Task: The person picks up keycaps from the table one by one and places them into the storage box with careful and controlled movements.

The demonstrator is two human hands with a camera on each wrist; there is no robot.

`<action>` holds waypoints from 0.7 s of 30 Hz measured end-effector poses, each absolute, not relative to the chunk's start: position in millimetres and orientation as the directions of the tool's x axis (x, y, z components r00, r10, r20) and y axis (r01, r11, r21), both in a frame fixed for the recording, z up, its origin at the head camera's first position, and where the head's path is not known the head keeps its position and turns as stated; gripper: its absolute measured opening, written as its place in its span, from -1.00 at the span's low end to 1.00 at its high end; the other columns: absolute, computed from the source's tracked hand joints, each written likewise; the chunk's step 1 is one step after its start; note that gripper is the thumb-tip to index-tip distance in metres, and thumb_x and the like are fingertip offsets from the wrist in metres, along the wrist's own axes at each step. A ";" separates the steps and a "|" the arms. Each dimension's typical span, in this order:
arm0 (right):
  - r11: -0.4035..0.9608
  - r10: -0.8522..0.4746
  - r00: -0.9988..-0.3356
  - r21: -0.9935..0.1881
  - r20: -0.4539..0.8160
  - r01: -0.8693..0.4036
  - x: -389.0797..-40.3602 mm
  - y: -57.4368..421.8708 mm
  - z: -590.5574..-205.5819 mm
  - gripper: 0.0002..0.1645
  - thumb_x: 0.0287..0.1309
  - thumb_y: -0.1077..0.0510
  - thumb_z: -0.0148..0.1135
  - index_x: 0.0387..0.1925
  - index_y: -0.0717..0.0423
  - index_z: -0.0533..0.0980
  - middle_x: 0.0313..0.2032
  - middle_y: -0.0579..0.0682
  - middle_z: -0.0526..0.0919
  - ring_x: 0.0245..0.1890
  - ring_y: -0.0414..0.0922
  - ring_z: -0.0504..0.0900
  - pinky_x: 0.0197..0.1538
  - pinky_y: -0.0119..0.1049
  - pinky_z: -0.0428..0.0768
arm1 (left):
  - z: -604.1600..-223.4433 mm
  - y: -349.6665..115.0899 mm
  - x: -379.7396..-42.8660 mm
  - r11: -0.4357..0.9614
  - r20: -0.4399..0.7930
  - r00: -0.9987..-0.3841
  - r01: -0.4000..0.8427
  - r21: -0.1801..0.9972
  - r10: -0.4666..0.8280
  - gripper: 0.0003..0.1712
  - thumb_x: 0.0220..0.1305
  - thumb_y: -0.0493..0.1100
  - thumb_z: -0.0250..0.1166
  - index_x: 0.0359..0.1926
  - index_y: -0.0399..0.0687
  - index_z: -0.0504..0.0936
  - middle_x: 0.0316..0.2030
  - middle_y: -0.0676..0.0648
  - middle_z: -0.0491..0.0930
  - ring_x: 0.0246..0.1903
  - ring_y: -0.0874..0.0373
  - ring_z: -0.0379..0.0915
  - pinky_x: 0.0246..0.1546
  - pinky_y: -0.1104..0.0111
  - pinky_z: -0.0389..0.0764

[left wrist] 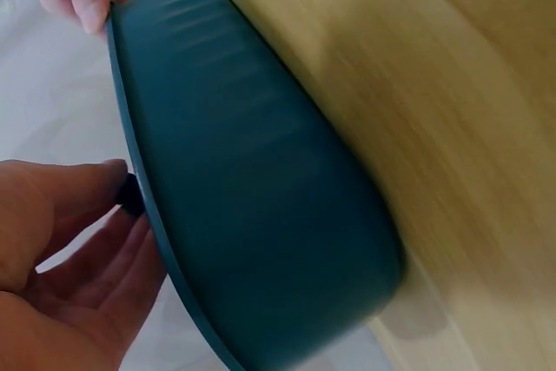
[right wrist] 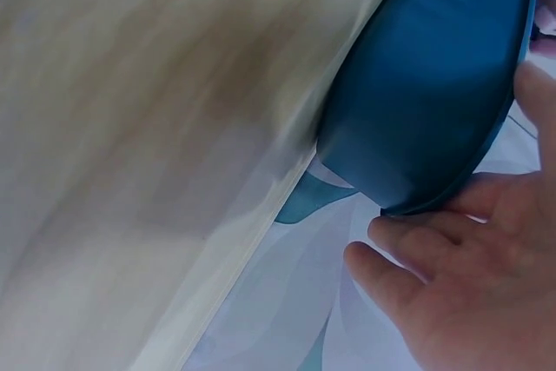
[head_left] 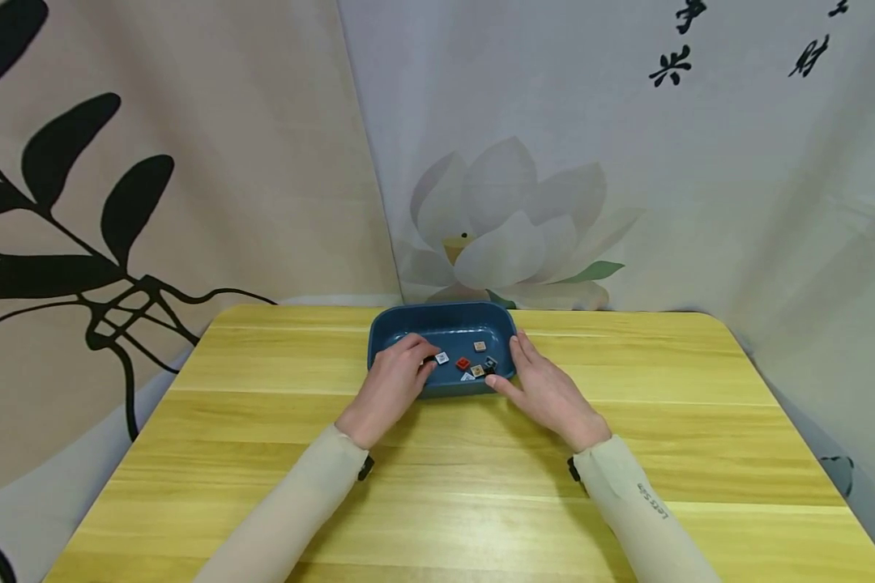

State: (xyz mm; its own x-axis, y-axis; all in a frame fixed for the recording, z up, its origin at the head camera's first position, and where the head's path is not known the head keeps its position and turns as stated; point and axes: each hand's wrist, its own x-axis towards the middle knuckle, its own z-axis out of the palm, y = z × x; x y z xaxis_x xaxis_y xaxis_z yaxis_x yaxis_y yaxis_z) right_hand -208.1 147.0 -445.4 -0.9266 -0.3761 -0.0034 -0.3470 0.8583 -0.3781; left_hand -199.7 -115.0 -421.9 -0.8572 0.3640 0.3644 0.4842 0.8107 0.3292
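A dark blue tray [head_left: 401, 317] with raised walls stands on the table. Over its left part, my left hand [head_left: 396, 374] pinches a small black piece [left wrist: 130, 195] between thumb and fingertips; the fingers mostly hide it in the head view. My right hand [head_left: 554, 397] holds the tray's right near corner, thumb at the front rim and fingers along the right side. Inside the tray lie several small square pieces: a white patterned one [head_left: 441, 357] beside the left fingertips, a red one [head_left: 463, 363], a beige one [head_left: 480, 346] and others near the right thumb.
The tray sits near the far edge of a yellow wood-grain table [head_left: 437, 502]. Behind hangs a pale curtain [head_left: 262, 162] printed with dark leaves, a lotus and black characters.
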 end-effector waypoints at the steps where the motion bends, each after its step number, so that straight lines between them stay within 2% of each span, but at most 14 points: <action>1: 0.858 -0.377 -0.926 -0.379 -0.002 -0.348 -208.1 147.0 -445.5 0.16 0.44 -0.45 0.01 0.57 0.39 0.01 0.60 0.31 -0.06 0.55 0.23 0.13 0.46 0.10 0.29 | -422.0 -114.2 -201.5 0.817 0.347 -0.865 0.473 0.329 0.362 -0.79 0.33 -0.28 0.45 -0.03 -0.20 0.79 -0.11 -0.11 0.70 -0.15 0.05 0.66 -0.10 0.23 0.72; 12: 0.854 -0.379 -0.926 -0.385 0.002 -0.350 -207.8 145.3 -444.7 0.15 0.45 -0.45 0.00 0.58 0.37 0.00 0.61 0.30 -0.06 0.56 0.21 0.12 0.47 0.09 0.29 | -425.3 -109.8 -218.5 0.873 0.181 -0.926 0.374 0.313 0.332 -0.79 0.33 -0.26 0.45 -0.04 -0.22 0.80 -0.09 -0.14 0.71 -0.13 0.02 0.61 0.01 0.16 0.68; 21: 0.855 -0.378 -0.926 -0.387 -0.009 -0.345 -208.8 142.8 -444.1 0.16 0.44 -0.46 -0.01 0.58 0.36 0.00 0.61 0.29 -0.07 0.57 0.20 0.10 0.48 0.08 0.27 | -430.0 -111.3 -228.6 0.886 0.112 -0.931 0.365 0.286 0.347 -0.83 0.32 -0.25 0.46 -0.10 -0.23 0.80 -0.17 -0.13 0.72 -0.22 0.05 0.63 -0.13 0.21 0.71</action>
